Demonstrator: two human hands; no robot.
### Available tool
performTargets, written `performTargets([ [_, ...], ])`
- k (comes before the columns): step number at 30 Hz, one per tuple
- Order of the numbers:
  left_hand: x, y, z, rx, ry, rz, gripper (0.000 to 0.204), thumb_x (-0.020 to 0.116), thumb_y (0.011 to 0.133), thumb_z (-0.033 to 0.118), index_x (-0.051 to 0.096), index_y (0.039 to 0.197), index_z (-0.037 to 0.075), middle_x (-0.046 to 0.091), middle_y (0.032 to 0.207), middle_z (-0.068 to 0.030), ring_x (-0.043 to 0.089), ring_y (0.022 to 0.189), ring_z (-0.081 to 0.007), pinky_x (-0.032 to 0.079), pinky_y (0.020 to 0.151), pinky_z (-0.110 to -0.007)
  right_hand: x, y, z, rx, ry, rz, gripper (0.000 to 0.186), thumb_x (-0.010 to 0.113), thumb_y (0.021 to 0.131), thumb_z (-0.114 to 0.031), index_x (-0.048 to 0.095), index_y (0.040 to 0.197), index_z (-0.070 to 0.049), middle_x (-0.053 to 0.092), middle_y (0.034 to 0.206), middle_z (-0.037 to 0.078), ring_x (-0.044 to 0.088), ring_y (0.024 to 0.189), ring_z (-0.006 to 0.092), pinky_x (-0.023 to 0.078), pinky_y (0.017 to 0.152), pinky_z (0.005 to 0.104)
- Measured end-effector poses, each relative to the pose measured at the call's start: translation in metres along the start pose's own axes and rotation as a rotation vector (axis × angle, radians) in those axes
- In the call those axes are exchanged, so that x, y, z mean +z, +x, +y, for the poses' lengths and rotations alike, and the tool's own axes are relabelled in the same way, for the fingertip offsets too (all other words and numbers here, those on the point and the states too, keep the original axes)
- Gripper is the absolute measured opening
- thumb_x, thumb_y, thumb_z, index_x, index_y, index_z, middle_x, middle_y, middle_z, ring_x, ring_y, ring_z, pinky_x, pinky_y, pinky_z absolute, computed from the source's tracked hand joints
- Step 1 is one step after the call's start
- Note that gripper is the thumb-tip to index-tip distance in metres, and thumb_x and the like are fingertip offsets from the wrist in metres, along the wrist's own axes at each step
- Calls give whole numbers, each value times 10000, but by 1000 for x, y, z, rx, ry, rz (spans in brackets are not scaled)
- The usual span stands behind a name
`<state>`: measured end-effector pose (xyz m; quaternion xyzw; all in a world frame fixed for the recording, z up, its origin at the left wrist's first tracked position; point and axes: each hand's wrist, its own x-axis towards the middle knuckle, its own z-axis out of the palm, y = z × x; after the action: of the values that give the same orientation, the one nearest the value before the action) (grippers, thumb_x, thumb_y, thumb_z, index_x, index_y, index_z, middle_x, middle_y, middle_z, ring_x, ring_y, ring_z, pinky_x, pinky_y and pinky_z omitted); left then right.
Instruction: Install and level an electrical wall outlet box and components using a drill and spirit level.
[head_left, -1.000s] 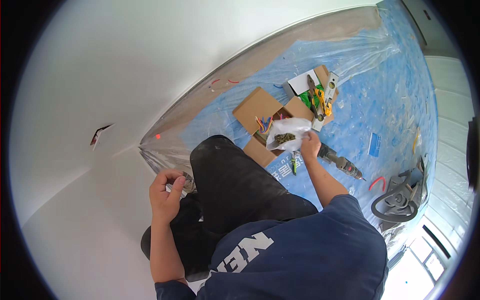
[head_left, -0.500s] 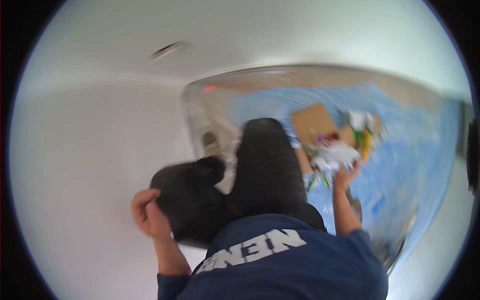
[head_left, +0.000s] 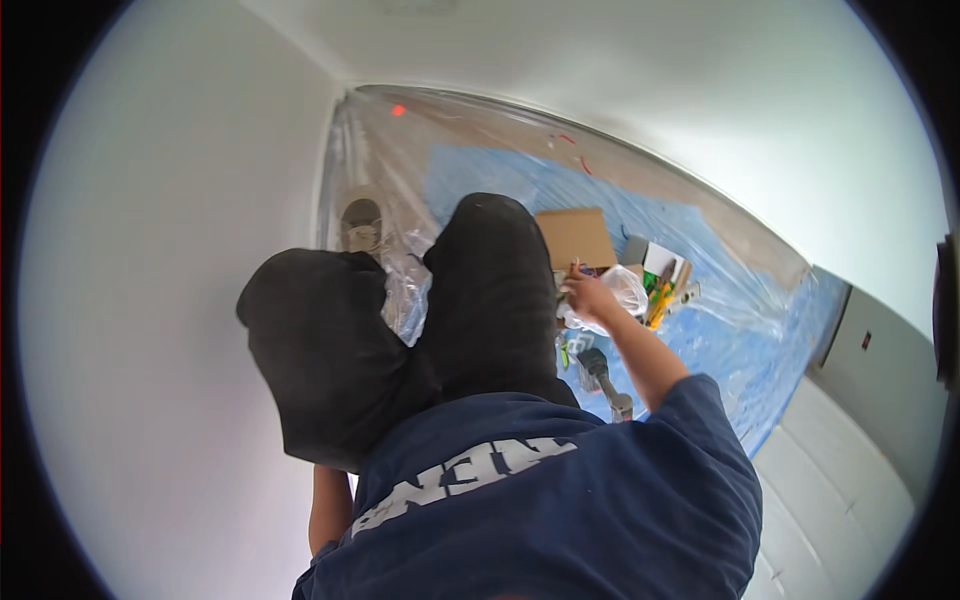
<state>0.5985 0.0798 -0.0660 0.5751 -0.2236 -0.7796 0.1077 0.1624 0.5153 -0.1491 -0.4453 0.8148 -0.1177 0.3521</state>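
Observation:
My right hand (head_left: 592, 300) reaches down over an open cardboard box (head_left: 574, 238) on the floor. Its fingers look partly spread, and nothing shows clearly in them. Against that hand lies a white translucent plastic bag (head_left: 627, 290). Small coloured items sit by the fingertips, too small to name. Of my left arm only the forearm (head_left: 331, 508) shows, low beside my left thigh; the hand itself is hidden behind the leg. Both my knees, in black trousers (head_left: 490, 300), are bent up in front of me.
Clear plastic sheeting (head_left: 480, 125) and a blue sheet (head_left: 720, 360) cover the floor. A grey power tool (head_left: 603, 385) lies near my right forearm. Yellow and green items (head_left: 660, 295) stand beside the bag. White walls (head_left: 180, 300) close in at left and ahead.
My right hand has moved left and farther in, from the bag to the cardboard box. My left hand has dropped from beside my knee to out of sight. The view has shifted.

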Motion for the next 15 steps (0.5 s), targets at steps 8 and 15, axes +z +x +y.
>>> performTargets([
  [8, 41, 5, 73, -187, -241, 36, 537, 304, 1028, 498, 486, 1389, 146, 533, 1357, -106, 493, 1257, -294, 407, 1061, -445, 79, -27, -26, 116, -288, 245, 138, 563, 824, -203, 609, 877, -85, 607, 927, 121, 555, 871, 292, 438, 795, 392],
  [15, 13, 18, 44, -161, -61, -79, 596, 387, 1015, 485, 401, 1452, 79, 456, 1440, -139, 454, 1299, -260, 396, 1059, -387, 97, -38, -27, 509, -234, -63, 277, 532, 873, -211, 564, 1132, -120, 661, 894, 158, 643, 832, 355, 498, 704, 470],
])
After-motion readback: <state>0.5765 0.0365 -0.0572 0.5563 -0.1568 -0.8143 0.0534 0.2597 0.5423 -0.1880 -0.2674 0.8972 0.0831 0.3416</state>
